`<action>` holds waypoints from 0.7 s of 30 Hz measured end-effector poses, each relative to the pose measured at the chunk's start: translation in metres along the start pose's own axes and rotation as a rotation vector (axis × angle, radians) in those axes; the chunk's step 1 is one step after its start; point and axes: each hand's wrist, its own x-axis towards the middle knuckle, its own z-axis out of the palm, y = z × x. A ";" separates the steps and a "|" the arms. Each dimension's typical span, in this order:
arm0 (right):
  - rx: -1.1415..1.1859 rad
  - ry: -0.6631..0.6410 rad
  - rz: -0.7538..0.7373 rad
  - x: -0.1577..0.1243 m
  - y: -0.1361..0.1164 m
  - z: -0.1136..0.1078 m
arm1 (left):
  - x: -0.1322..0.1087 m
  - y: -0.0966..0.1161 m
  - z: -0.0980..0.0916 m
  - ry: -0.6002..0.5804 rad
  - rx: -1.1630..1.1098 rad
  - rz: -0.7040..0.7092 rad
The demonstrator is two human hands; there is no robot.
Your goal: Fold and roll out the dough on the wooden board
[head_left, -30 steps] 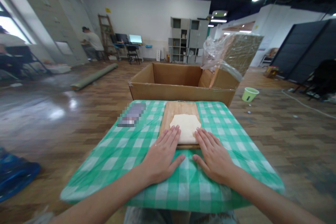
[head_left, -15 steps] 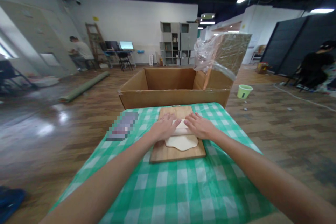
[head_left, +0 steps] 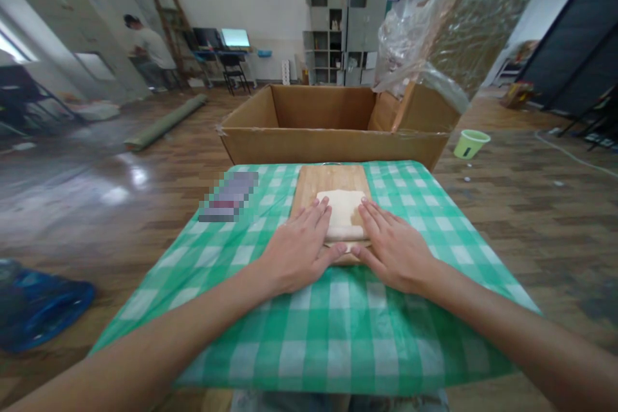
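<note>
A pale sheet of dough, folded over on itself, lies on a wooden cutting board on the green checked tablecloth. My left hand lies flat, fingers stretched out, its fingertips on the dough's left edge. My right hand lies flat in the same way, fingertips on the dough's right edge. Both thumbs meet at the board's near edge. Neither hand holds anything.
An open cardboard box with a plastic-wrapped flap stands just behind the table. A pixelated flat object lies left of the board. A green cup sits on the floor at right, a blue bag at left. A person stands far back left.
Half a second ago my hands were at the board's far end folding the dough toward me. Now they lie flat at the near end, on the folded dough's sides.
</note>
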 end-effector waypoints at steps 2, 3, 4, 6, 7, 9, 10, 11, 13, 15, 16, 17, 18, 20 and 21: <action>0.002 0.017 -0.013 -0.007 -0.003 0.000 | -0.008 0.003 0.002 0.023 0.011 0.026; 0.002 0.026 -0.015 -0.010 -0.005 0.001 | -0.012 0.005 0.003 0.034 0.015 0.037; -0.001 0.036 -0.016 -0.013 -0.007 0.001 | -0.016 0.007 0.004 0.042 0.017 0.045; -0.010 0.056 -0.019 -0.020 -0.011 0.001 | -0.023 0.010 0.006 0.054 0.024 0.049; -0.016 0.065 -0.021 -0.023 -0.013 0.001 | -0.027 0.012 0.006 0.056 0.029 0.049; -0.027 0.078 -0.027 -0.030 -0.017 0.000 | -0.034 0.017 0.007 0.062 0.038 0.050; -0.031 0.082 -0.031 -0.033 -0.018 0.000 | -0.038 0.019 0.006 0.068 0.039 0.053; -0.035 0.086 -0.035 -0.036 -0.018 0.000 | -0.042 0.022 0.006 0.075 0.036 0.056; -0.037 0.095 -0.047 -0.038 -0.018 0.001 | -0.049 0.027 0.005 0.083 0.011 0.047; -0.030 0.109 -0.049 -0.036 -0.014 0.006 | -0.050 0.028 0.001 0.057 -0.053 0.014; -0.023 0.117 -0.038 -0.033 -0.011 0.009 | -0.047 0.026 -0.002 0.030 -0.105 -0.006; -0.013 0.126 -0.021 -0.030 -0.009 0.013 | -0.042 0.022 -0.005 0.003 -0.170 -0.025; -0.003 0.135 -0.001 -0.026 -0.006 0.016 | -0.033 0.016 -0.009 -0.015 -0.242 -0.044; 0.018 0.153 0.022 -0.020 -0.002 0.020 | -0.010 -0.003 -0.016 0.003 -0.375 -0.103; 0.029 0.160 0.019 -0.019 0.001 0.021 | 0.004 -0.015 -0.018 0.031 -0.422 -0.146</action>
